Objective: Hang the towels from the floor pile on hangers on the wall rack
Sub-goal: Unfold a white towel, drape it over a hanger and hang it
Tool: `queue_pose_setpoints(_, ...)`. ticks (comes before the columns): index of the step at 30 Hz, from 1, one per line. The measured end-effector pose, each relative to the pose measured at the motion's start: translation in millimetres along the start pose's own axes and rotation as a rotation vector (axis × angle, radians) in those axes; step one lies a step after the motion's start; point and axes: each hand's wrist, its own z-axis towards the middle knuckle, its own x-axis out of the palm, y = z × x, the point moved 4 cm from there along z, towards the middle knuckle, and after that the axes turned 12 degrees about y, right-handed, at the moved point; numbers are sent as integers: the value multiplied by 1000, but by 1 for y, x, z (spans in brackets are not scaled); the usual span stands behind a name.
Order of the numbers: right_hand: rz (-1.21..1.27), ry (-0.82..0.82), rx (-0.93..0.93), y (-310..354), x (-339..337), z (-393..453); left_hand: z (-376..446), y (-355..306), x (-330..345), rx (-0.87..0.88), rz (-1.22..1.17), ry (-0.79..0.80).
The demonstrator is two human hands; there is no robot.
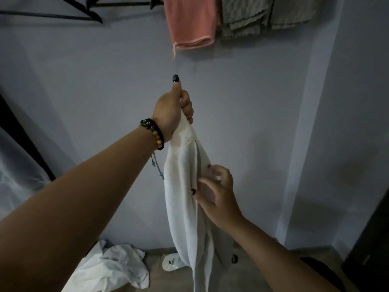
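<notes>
The right hand (pixel 219 192), fingers spread, touches the edge of the white towel (pixel 185 207) midway down its hanging length. Above it, the left hand (pixel 172 110) grips the towel's gathered top in a fist, thumb up. Below lies the floor pile (pixel 109 268). Beyond, a pink towel (pixel 189 22) and grey towels (pixel 252 15) hang beside empty black hangers (pixel 88 13).
</notes>
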Motion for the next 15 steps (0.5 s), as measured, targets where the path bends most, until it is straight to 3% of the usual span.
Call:
queue_pose_setpoints(7, 76, -109, -7, 32, 8, 20, -10, -1, -4, 4, 39, 48)
queue_pose_setpoints(11, 30, -281, -40, 40, 0, 17, -17, 1, -9, 5, 59, 16)
queue_pose_setpoints(15, 21, -314, -29, 46, -2, 18, -22, 3, -11, 6, 162, -41)
